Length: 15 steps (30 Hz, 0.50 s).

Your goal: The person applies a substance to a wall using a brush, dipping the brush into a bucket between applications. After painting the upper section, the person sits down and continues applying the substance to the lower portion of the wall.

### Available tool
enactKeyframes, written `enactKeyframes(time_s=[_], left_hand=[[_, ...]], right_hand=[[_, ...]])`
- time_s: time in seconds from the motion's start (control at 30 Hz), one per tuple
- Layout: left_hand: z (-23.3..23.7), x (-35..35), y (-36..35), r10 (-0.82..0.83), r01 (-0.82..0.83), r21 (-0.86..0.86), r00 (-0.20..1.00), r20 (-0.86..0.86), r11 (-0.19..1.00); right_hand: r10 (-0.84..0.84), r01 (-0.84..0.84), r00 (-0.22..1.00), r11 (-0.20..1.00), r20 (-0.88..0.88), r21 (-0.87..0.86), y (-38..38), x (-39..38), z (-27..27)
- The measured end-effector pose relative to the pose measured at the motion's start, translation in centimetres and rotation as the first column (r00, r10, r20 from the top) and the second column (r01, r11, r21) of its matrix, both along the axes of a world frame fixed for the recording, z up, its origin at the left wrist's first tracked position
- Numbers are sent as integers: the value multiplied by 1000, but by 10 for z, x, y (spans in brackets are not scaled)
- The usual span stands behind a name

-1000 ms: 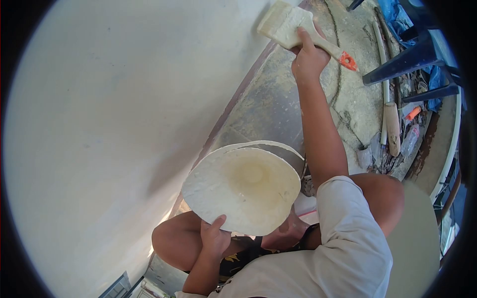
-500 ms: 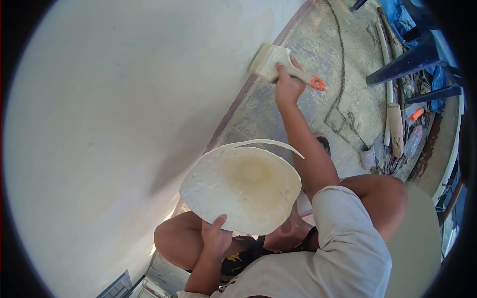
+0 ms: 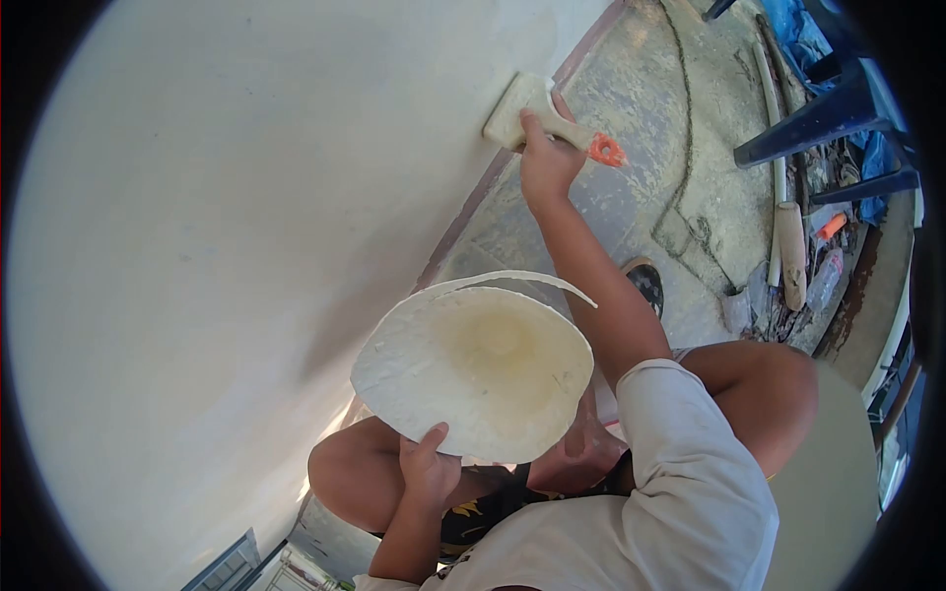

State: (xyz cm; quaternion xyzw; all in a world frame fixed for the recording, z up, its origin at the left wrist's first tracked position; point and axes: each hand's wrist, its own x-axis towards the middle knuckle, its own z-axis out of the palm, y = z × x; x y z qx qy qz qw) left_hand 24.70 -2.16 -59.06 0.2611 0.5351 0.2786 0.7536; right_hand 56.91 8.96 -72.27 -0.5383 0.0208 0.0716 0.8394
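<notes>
My right hand point(image 3: 549, 163) is closed round a wide brush point(image 3: 524, 110) with an orange-tipped handle; the brush's bristle end meets the lower part of the white wall point(image 3: 246, 197). Down at the centre, my left hand point(image 3: 431, 471) grips the near rim of a shallow whitish bowl point(image 3: 473, 374), thumb over the edge. A pale yellowish patch marks the bowl's inside, and a thin curved strip stands off its far rim.
Blue chair legs point(image 3: 808, 130) stand at the upper right. Beside them lie pipes, a wooden piece point(image 3: 791, 256), plastic bottles point(image 3: 825, 279) and a blue sheet point(image 3: 793, 34). A rope point(image 3: 687, 128) crosses the worn floor point(image 3: 631, 89). My knees flank the bowl.
My right hand and the brush have moved left and slightly up, onto the wall. The bowl has shifted very slightly left in my left hand. More of a shoe shows beside my right forearm.
</notes>
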Motion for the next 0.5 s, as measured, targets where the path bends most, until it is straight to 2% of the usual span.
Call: enactKeyframes(time_s=[0.07,0.13,0.17,0.23,0.27,0.3,0.37,0.4,0.43,0.5], left_hand=[[3,-2,-1,7,-8,-18,1000,-19,1000],[3,-1,-1,21,-21,-24,1000,-13,999],[2,-1,0,15,-15,-27,1000,-4,1000],[2,-3,1,15,-15,-21,1000,5,1000],[2,-3,1,23,-23,-26,1000,-3,999],[2,-4,0,26,-26,-32,1000,-8,999],[-2,-6,0,18,-18,8,1000,2,1000],[-4,-7,-1,21,-21,34,1000,1,999],[-2,-10,-2,15,-15,21,1000,-7,1000],[-1,-9,0,25,-24,-38,999,23,999]], right_hand=[[52,-51,999,998,-15,48,-6,-2,37],[35,-28,999,957,-18,290,-22,-1,60],[37,-32,999,956,-12,291,-27,1,57],[-5,5,1000,984,-1,176,-33,-2,37],[-4,16,997,985,-72,174,-28,-5,28],[-5,17,998,983,-67,181,-21,-6,19],[80,-74,989,996,123,-50,-5,-12,32],[94,-97,989,995,110,28,-3,-13,45],[90,-92,991,996,101,16,-8,-11,64],[91,-101,995,956,51,274,-20,-2,88]])
